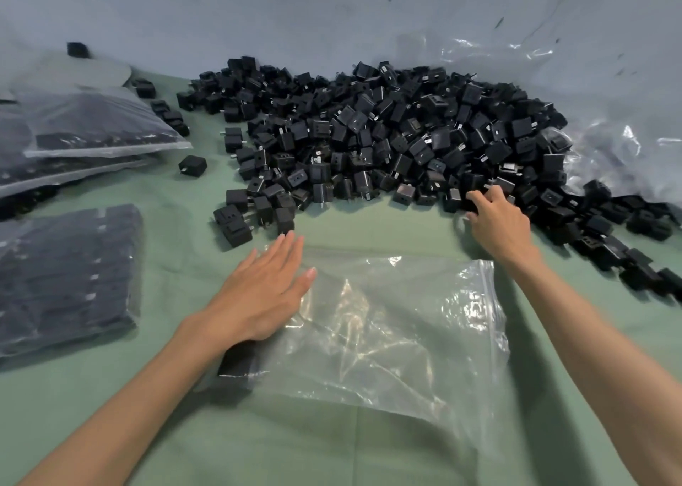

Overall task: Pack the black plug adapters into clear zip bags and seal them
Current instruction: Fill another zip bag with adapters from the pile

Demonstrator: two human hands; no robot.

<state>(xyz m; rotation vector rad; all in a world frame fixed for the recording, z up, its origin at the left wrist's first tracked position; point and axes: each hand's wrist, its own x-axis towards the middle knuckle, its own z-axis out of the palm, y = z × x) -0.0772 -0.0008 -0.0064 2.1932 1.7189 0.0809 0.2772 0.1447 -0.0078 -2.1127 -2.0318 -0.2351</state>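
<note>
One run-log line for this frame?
left hand flat on zip bag | right hand reaching into adapter pile | bag nearly empty, unsealed

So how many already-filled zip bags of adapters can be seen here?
3 clearly: one filled bag flat at near left, and two stacked at far left, the upper bag on the lower bag. More may lie beyond the left edge.

Black plug adapters (387, 139) lie heaped on green cloth; a clear zip bag (387, 334) lies flat, nearly empty.

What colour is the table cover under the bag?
Pale green table cover, head view.
</note>
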